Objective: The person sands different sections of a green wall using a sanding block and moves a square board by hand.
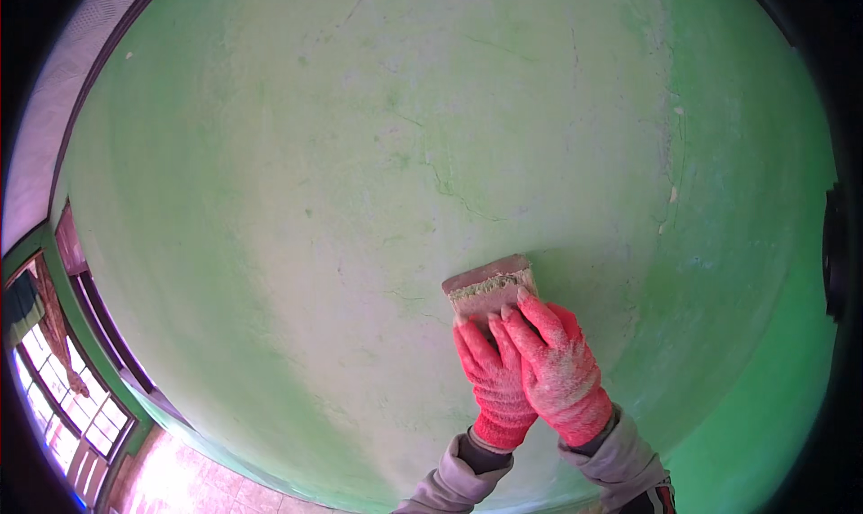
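Both hands wear red knit work gloves, whitened with dust. My left hand (497, 389) lies with its fingers flat on the near part of a dusty sanding block (491, 287). Partly overlapping it, my right hand (565, 372) presses its fingertips on the block's right side. The block is brownish, with a crumbly pale-green band across it, and its near end is hidden under the gloves. It rests tilted against a green painted wall (377, 197). Around it the paint is worn to a pale, whitish patch with fine cracks.
Small chips show along a rough vertical line (669, 156) at the right. A barred window (67, 386) with a bunched curtain (57, 318) stands at lower left, near an opening (108, 318) in the wall. Tiled floor (195, 477) lies below; a white ceiling (47, 123) borders upper left.
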Motion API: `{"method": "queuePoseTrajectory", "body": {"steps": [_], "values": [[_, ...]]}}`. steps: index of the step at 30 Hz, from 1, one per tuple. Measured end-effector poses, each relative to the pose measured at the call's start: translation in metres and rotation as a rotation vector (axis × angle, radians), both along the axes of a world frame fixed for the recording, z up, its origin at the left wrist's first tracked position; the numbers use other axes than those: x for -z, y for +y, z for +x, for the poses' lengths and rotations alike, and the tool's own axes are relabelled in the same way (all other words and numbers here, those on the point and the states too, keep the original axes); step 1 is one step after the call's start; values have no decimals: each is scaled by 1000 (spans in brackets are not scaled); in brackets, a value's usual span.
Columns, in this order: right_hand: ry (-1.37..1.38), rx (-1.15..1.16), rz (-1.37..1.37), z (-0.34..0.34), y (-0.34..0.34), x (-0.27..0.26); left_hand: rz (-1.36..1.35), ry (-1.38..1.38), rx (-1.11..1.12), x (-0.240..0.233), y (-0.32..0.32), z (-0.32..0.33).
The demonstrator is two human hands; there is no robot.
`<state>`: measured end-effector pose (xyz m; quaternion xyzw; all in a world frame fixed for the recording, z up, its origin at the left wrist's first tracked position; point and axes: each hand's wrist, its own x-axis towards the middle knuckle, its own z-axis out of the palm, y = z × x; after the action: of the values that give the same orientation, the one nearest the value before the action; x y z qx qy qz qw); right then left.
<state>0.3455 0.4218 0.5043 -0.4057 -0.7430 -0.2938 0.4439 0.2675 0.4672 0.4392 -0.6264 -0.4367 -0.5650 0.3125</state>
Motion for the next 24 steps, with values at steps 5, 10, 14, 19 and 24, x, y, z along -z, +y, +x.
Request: {"method": "queuePoseTrajectory", "body": {"steps": [5,10,14,19,24], "values": [[86,-208,7,17,-13,-19,20,-121,16,-84,2,-19],[359,-181,194,41,-22,-21,179,-225,11,-203,15,-46],[307,-157,129,48,-20,-11,112,-167,-18,-135,-3,-38],[177,-184,202,53,-13,-8,37,57,28,-83,-13,-36],[414,-261,63,65,-8,-11,306,-197,-13,-219,29,-78]]}}
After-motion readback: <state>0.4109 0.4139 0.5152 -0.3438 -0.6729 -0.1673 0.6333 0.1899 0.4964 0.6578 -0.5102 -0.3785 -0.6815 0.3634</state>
